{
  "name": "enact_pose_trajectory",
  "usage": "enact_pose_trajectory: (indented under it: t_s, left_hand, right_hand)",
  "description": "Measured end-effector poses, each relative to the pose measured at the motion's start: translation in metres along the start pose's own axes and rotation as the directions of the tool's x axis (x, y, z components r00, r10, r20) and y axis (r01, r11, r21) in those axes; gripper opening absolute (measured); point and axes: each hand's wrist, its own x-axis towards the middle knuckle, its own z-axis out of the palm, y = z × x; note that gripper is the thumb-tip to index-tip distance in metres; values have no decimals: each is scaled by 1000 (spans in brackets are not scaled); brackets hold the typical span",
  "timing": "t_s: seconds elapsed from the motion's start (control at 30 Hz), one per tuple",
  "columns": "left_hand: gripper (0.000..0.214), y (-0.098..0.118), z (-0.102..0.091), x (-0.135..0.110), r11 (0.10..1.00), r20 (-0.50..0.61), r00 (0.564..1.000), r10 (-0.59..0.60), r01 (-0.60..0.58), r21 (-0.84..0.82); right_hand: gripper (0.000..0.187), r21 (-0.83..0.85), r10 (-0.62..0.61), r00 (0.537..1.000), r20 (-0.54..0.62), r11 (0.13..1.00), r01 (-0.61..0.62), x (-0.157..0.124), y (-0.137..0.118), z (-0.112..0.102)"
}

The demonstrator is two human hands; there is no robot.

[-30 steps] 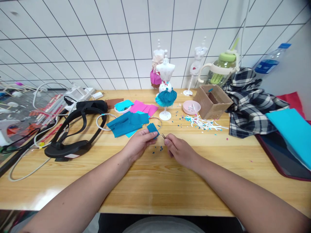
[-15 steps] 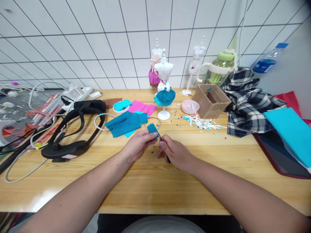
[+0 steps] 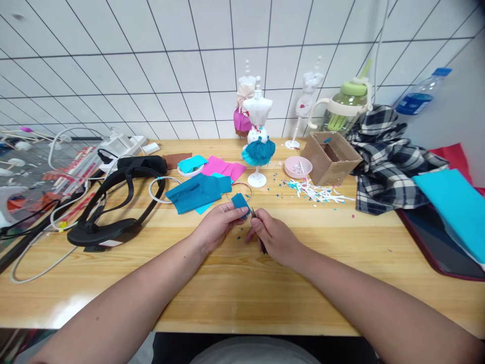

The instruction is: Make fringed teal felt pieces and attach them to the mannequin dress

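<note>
In my left hand (image 3: 222, 222), a small folded piece of dark teal crepe paper (image 3: 240, 202) is pinched between thumb and fingers. My right hand (image 3: 273, 235) is closed round slim dark scissors (image 3: 263, 246); their pointed tip lies just right of the paper, apart from it. Tiny teal scraps lie on the table under the hands. Behind the paper is a thin ring (image 3: 246, 186). Beyond it stands a small white dress form (image 3: 257, 111) wearing a gathered teal paper skirt (image 3: 259, 151).
Left lie teal sheets (image 3: 197, 192), pink paper (image 3: 227, 169), a white ring (image 3: 151, 192) and a black headset (image 3: 109, 232). On the right are a pink bowl (image 3: 298, 174), paper clippings (image 3: 316, 192), a cardboard box (image 3: 333, 164), a plaid cloth (image 3: 379, 177) and a jug (image 3: 341, 108).
The scissors' tip has moved from the paper's right edge to slightly off it. Both hands keep their hold, and the whole view has shifted slightly.
</note>
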Motion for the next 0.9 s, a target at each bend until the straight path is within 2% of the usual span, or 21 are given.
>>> enact_pose_trajectory:
  t_s: [0.63,0.9]
  left_hand:
    - [21,-2,-2,2,1000,-8,1000,-5,5,-12]
    - [22,-2,-2,1,1000,10,1000,-6,6,-2]
  right_hand:
    - [27,26,14,1000,-21,1000,-13,1,2,1]
    - [25,14,13,1000,13,1000,-13,-2,-2,2]
